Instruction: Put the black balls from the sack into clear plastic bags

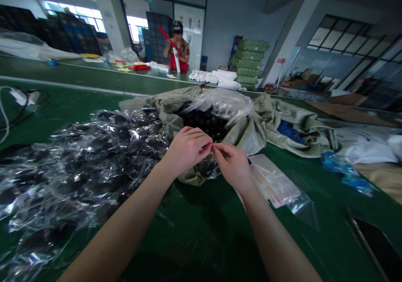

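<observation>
My left hand (187,146) and my right hand (233,164) meet fingertip to fingertip in front of an open woven sack (251,133). Both pinch the top of a small clear plastic bag (207,169), which hangs under them with something dark inside; the pinched edge itself is mostly hidden by the fingers. Black balls (204,120) fill the sack behind my hands, and a sheet of clear plastic (222,102) lies over its far rim. To the left spreads a large heap of black items in clear bags (103,156). Beside my right wrist lies a stack of flat clear bags (274,180).
A second sack (314,137) with blue items stands at the right, near blue bagged pieces (348,173). A phone (377,244) lies at the lower right. Cables with a white plug (23,97) sit at far left. Across the tables, a person (179,49) handles a red-and-white item.
</observation>
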The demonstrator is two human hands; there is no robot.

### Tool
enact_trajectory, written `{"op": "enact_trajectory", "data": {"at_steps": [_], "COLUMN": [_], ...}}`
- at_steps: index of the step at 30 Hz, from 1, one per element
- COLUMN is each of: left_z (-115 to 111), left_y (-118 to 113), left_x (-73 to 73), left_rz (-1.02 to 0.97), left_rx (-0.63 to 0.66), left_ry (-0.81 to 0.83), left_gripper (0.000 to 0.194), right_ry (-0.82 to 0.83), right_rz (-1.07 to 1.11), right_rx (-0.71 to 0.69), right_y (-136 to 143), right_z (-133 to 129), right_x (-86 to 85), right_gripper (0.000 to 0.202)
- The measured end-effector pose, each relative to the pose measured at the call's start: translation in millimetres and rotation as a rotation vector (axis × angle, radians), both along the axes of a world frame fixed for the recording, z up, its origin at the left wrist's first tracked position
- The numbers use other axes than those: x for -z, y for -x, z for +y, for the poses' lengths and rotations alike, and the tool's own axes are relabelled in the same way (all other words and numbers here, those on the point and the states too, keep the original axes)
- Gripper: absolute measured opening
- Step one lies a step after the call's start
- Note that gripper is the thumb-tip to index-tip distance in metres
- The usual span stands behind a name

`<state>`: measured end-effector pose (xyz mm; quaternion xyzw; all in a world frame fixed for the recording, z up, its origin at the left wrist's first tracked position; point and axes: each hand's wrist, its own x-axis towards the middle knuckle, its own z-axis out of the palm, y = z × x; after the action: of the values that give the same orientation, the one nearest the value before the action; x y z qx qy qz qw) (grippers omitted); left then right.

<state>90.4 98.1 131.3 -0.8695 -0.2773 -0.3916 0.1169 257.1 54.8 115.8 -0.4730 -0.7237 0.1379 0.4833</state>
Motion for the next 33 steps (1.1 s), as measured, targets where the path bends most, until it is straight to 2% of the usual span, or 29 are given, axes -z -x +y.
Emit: {"op": "enact_trajectory", "data": {"at_steps": [7, 11, 15, 17, 21, 27, 33], "left_z": [0.7, -0.3, 0.1, -0.2, -1.6, 1.7, 3.0], "left_y": [-3.8, -7.5, 0.1, 5.2, 6.4, 0.3, 3.1], "left_x": [2.0, 3.9, -2.5, -7.3, -9.9, -0.5, -1.1], "left_rz": [-0.069, -0.277, -0.477, -0.445, -0.269, -0.148, -0.112], "left_rx": [0.022, -0.001, -0.044, 0.035, 0.205, 0.161, 0.143], "left_ry": [0.098, 0.186, 0.295, 0.294, 0.184, 0.117, 0.129], "left_gripper": [0.008, 0.009, 0.01, 0.011, 0.01, 0.013, 0.015], "right_ry": [0.004, -0.003, 0.03, 0.036, 0.02, 0.004, 0.005], "right_rz": [-0.011, -0.02, 0.045, 0.059, 0.044, 0.006, 0.008], "right_rx": [0.009, 0.045, 0.091, 0.103, 0.101, 0.09, 0.075], "right_y": [0.6, 1.0, 2.1, 2.4, 1.9, 1.4, 5.3], "right_z": [-0.2, -1.0, -1.7, -1.7, -1.2, -0.8, -3.4], "right_x": [0.0, -1.5, -2.1, -2.0, -0.6, 0.9, -2.2], "right_gripper": [0.018, 0.016, 0.015, 0.016, 0.016, 0.016, 0.016]}}
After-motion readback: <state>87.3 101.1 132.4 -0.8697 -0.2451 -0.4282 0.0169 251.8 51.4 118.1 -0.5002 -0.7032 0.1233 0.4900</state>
